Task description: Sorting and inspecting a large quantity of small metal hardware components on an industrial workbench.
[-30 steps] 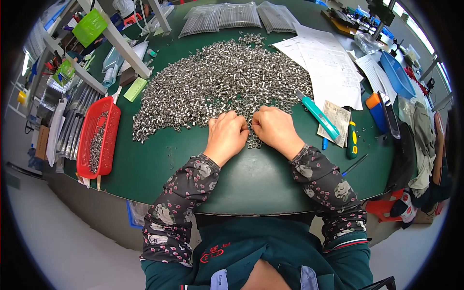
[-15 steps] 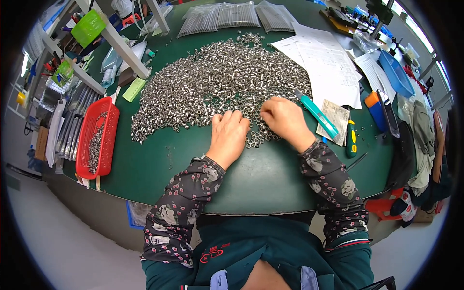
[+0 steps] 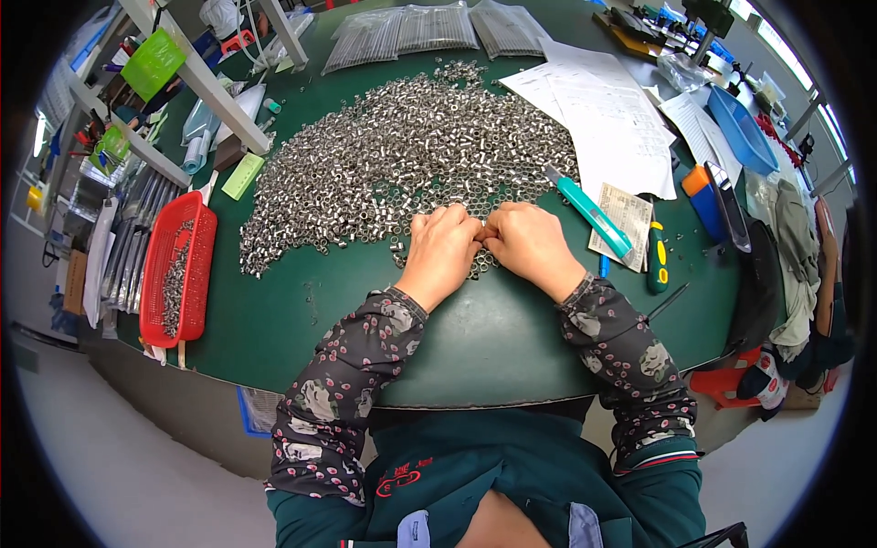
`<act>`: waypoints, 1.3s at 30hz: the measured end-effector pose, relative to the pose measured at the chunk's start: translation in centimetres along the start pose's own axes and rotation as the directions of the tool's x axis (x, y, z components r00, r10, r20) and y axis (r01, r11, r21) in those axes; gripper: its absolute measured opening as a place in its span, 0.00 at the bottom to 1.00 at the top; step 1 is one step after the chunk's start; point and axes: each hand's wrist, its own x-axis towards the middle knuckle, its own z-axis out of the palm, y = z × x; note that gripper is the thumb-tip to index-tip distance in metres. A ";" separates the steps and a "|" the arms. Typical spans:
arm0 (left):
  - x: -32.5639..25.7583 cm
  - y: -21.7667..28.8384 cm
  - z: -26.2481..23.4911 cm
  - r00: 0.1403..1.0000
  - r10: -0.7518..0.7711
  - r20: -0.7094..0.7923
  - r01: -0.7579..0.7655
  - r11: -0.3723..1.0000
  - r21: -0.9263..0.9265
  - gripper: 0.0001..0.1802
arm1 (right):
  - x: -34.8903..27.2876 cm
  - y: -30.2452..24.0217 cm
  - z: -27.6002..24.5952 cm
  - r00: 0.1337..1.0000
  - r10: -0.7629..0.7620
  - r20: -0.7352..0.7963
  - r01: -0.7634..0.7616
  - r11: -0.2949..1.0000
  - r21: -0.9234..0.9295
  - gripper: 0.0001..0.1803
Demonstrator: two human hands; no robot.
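Observation:
A wide heap of small silvery metal rings [image 3: 365, 155] covers the middle of the green table. At its near edge my left hand [image 3: 440, 253] and my right hand [image 3: 530, 242] meet, fingertips touching or nearly so. Both are closed, with the fingers curled down among the rings. What the fingertips pinch, if anything, is hidden under the knuckles. A few loose rings [image 3: 480, 265] lie just below, between the two hands. Patterned dark sleeves cover both my forearms.
A red basket [image 3: 199, 301] holding some metal pieces stands at the left. To the right lie a teal utility knife [image 3: 594, 217] with its blade out, a green-yellow handled tool [image 3: 657, 260] and paper sheets [image 3: 617, 128]. Bags of thin rods [image 3: 437, 29] are at the back.
My right hand has moved left and in toward my left hand, closing the gap between them. My left hand has shifted slightly. The whole view has moved a little.

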 end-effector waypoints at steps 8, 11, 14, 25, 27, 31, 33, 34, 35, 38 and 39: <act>0.1 -0.4 -0.3 0.992 0.124 -0.015 -0.121 0.985 0.120 0.03 | 0.1 0.6 0.7 0.981 -0.161 -0.106 0.145 0.979 -0.145 0.03; 0.1 -0.6 0.1 0.991 0.128 -0.049 -0.119 0.982 0.146 0.04 | 0.2 0.8 0.5 0.992 -0.103 -0.072 0.096 0.991 -0.088 0.03; 0.3 -0.5 0.0 0.986 0.164 -0.040 -0.155 0.974 0.164 0.04 | 0.1 1.4 -0.1 0.993 -0.038 -0.115 0.039 0.999 0.011 0.04; 0.9 -0.3 0.4 0.999 0.018 -0.038 -0.016 0.999 0.042 0.06 | 0.1 0.9 0.6 0.989 -0.023 -0.147 0.016 0.999 -0.051 0.03; 0.9 -0.2 0.3 0.998 0.045 -0.035 -0.043 0.997 0.061 0.06 | 0.1 0.9 0.6 0.988 -0.067 -0.142 0.055 0.995 -0.086 0.03; 0.7 -0.3 0.2 0.992 0.098 -0.078 -0.086 0.986 0.145 0.04 | 0.3 0.9 0.6 0.993 -0.051 -0.103 0.046 0.997 -0.054 0.03; 0.7 -0.4 0.2 0.991 0.108 -0.079 -0.098 0.987 0.128 0.03 | 0.2 0.9 0.4 0.994 -0.018 -0.104 0.014 0.999 -0.039 0.03; 0.6 -0.4 0.2 0.990 0.120 -0.081 -0.111 0.988 0.108 0.03 | 0.2 0.8 0.4 0.994 -0.019 -0.103 0.015 0.999 -0.040 0.03; 0.5 -0.4 0.2 0.990 0.119 -0.081 -0.110 0.988 0.107 0.03 | 0.2 0.7 0.5 0.996 -0.009 -0.086 0.006 0.999 -0.033 0.03; 0.4 -0.6 0.0 0.995 0.089 -0.050 -0.085 0.994 0.072 0.03 | 0.4 0.7 0.4 0.999 0.027 -0.035 -0.028 1.000 -0.006 0.03; 0.5 -0.6 -0.1 0.999 0.045 -0.013 -0.044 0.997 0.066 0.03 | 0.5 0.7 0.3 0.999 0.053 0.002 -0.053 0.999 0.012 0.03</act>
